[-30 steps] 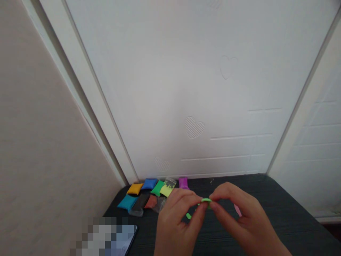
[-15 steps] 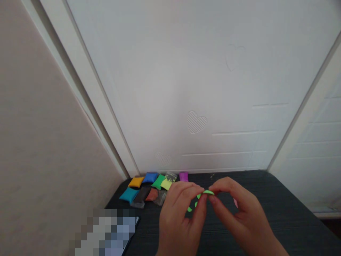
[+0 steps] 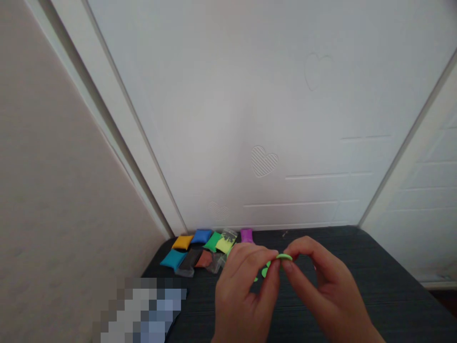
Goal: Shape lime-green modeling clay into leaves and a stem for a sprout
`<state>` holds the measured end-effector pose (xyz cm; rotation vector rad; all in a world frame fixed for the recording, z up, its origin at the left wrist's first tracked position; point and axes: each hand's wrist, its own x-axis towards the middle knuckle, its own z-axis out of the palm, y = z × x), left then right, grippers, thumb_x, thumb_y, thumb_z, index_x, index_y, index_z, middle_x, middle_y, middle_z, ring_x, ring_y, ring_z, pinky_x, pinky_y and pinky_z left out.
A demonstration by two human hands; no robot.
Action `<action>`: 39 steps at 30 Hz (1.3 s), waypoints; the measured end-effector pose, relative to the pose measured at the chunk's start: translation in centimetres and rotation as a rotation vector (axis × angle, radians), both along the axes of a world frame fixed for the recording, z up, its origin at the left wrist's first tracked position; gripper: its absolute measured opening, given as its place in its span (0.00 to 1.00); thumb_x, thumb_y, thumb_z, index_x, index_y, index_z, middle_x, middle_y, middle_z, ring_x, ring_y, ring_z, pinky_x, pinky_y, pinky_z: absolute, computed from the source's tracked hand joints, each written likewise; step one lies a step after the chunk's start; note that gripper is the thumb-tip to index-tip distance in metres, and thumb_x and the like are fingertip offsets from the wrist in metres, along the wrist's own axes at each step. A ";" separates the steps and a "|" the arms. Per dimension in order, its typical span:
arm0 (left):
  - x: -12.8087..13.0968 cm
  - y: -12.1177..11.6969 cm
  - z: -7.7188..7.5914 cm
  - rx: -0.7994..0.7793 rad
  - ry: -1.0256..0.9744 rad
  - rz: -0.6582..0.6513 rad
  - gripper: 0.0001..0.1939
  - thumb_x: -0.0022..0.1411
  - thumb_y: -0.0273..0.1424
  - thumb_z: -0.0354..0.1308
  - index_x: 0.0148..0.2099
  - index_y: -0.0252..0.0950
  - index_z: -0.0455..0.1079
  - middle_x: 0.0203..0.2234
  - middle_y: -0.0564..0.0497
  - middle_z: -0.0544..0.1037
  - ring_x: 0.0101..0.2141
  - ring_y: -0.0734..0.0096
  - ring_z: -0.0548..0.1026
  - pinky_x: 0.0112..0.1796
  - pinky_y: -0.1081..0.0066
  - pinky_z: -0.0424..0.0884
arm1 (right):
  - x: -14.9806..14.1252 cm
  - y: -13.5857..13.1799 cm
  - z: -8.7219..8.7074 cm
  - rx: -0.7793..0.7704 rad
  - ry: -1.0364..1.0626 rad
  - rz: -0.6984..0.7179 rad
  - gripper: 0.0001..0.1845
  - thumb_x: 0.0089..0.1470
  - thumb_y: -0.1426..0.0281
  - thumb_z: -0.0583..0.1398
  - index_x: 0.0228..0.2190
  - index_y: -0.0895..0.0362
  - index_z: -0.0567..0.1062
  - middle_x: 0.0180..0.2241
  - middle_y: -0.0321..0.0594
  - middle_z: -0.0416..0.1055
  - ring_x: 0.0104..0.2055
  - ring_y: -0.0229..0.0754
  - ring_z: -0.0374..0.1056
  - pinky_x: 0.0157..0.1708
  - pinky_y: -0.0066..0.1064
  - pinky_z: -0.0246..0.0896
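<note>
Between the fingertips of both hands is a thin, flat, light-green clay piece (image 3: 284,257), slightly curved along its top. My left hand (image 3: 246,290) pinches its left edge between thumb and fingers. On the other side, my right hand (image 3: 323,286) grips the right edge with thumb and forefinger. Behind the left fingers, several small green clay pieces (image 3: 264,272) lie on the dark table (image 3: 371,281), partly hidden by that hand.
Colored clay packets stand at the back left: yellow (image 3: 182,242), blue (image 3: 202,236), teal (image 3: 173,258), black (image 3: 190,259), red-brown (image 3: 204,258) and purple (image 3: 246,235) among them. A pixelated flat object (image 3: 153,309) lies front left. A white panel wall (image 3: 214,119) rises behind the table.
Both hands and the held green clay piece have shifted slightly to the right in view. The pinch of each hand stays the same.
</note>
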<state>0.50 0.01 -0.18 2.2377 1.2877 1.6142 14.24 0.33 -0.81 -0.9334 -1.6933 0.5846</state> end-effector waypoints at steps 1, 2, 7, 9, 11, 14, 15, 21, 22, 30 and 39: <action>0.0 -0.1 0.0 -0.013 -0.002 -0.004 0.06 0.53 0.22 0.55 0.34 0.36 0.69 0.28 0.51 0.74 0.32 0.71 0.72 0.34 0.71 0.69 | 0.0 0.0 0.0 -0.005 0.006 -0.003 0.03 0.51 0.75 0.56 0.29 0.54 0.67 0.28 0.34 0.67 0.31 0.35 0.64 0.32 0.25 0.59; 0.0 -0.2 -0.1 -0.026 -0.003 -0.010 0.07 0.53 0.22 0.55 0.35 0.36 0.69 0.29 0.51 0.74 0.32 0.72 0.72 0.34 0.71 0.69 | 0.0 -0.1 0.0 -0.010 0.015 -0.005 0.04 0.50 0.75 0.56 0.29 0.54 0.67 0.28 0.34 0.67 0.32 0.35 0.64 0.32 0.25 0.59; -0.1 -0.4 -0.2 -0.055 -0.037 -0.002 0.08 0.53 0.23 0.55 0.36 0.38 0.69 0.31 0.51 0.74 0.34 0.70 0.72 0.35 0.71 0.69 | -0.3 -0.2 -0.2 -0.026 0.056 0.016 0.05 0.50 0.76 0.56 0.30 0.54 0.67 0.28 0.33 0.67 0.32 0.34 0.64 0.32 0.25 0.59; -0.3 -0.3 -0.4 -0.063 -0.043 0.008 0.08 0.53 0.23 0.55 0.37 0.38 0.69 0.31 0.52 0.74 0.34 0.71 0.72 0.35 0.71 0.68 | -0.5 -0.2 -0.3 -0.017 0.068 0.012 0.05 0.50 0.76 0.56 0.30 0.54 0.67 0.28 0.33 0.67 0.31 0.34 0.64 0.32 0.25 0.60; -0.5 0.0 -0.5 -0.074 -0.044 0.009 0.09 0.53 0.23 0.56 0.38 0.39 0.68 0.32 0.52 0.73 0.34 0.71 0.71 0.36 0.71 0.68 | -0.7 -0.1 -0.4 -0.009 0.074 0.010 0.05 0.50 0.76 0.56 0.30 0.55 0.67 0.28 0.34 0.66 0.31 0.35 0.64 0.31 0.25 0.60; -0.7 0.3 -0.8 -0.067 -0.055 -0.011 0.10 0.53 0.22 0.56 0.38 0.40 0.68 0.32 0.53 0.73 0.35 0.72 0.71 0.36 0.71 0.68 | -0.9 0.0 -0.5 -0.007 0.083 0.012 0.04 0.50 0.76 0.56 0.30 0.55 0.67 0.27 0.34 0.66 0.30 0.35 0.64 0.30 0.26 0.60; -0.8 0.4 -0.8 -0.063 -0.059 -0.017 0.10 0.53 0.22 0.56 0.38 0.40 0.68 0.32 0.53 0.73 0.35 0.72 0.71 0.37 0.72 0.68 | -0.9 0.1 -0.5 -0.010 0.087 0.012 0.05 0.50 0.76 0.56 0.30 0.55 0.67 0.27 0.34 0.66 0.30 0.35 0.64 0.30 0.26 0.60; -0.6 0.3 -0.5 -0.039 -0.031 -0.020 0.09 0.53 0.22 0.56 0.37 0.40 0.69 0.31 0.54 0.73 0.34 0.74 0.71 0.36 0.74 0.68 | -1.0 0.2 -0.6 -0.037 0.133 -0.013 0.05 0.51 0.75 0.55 0.31 0.53 0.67 0.28 0.33 0.65 0.31 0.34 0.63 0.30 0.24 0.60; -0.6 0.4 -0.5 -0.047 -0.025 -0.019 0.09 0.53 0.22 0.56 0.36 0.39 0.69 0.31 0.54 0.73 0.34 0.74 0.71 0.36 0.74 0.68 | -1.0 0.2 -0.7 -0.043 0.133 -0.013 0.05 0.51 0.75 0.55 0.31 0.53 0.67 0.28 0.33 0.65 0.31 0.34 0.63 0.30 0.24 0.60; -0.9 0.4 -0.4 -0.097 -0.022 -0.031 0.08 0.53 0.23 0.56 0.36 0.38 0.69 0.31 0.53 0.73 0.35 0.73 0.71 0.36 0.73 0.69 | -0.9 0.4 -0.9 -0.084 0.150 -0.008 0.03 0.51 0.73 0.56 0.31 0.54 0.68 0.28 0.35 0.66 0.32 0.36 0.64 0.30 0.26 0.60; -0.8 0.3 0.0 -0.101 -0.059 -0.051 0.05 0.53 0.23 0.56 0.33 0.37 0.69 0.28 0.52 0.74 0.32 0.73 0.72 0.34 0.73 0.69 | -1.2 0.4 -1.3 -0.049 0.155 -0.011 0.02 0.51 0.73 0.55 0.30 0.54 0.67 0.27 0.34 0.65 0.30 0.36 0.64 0.29 0.27 0.61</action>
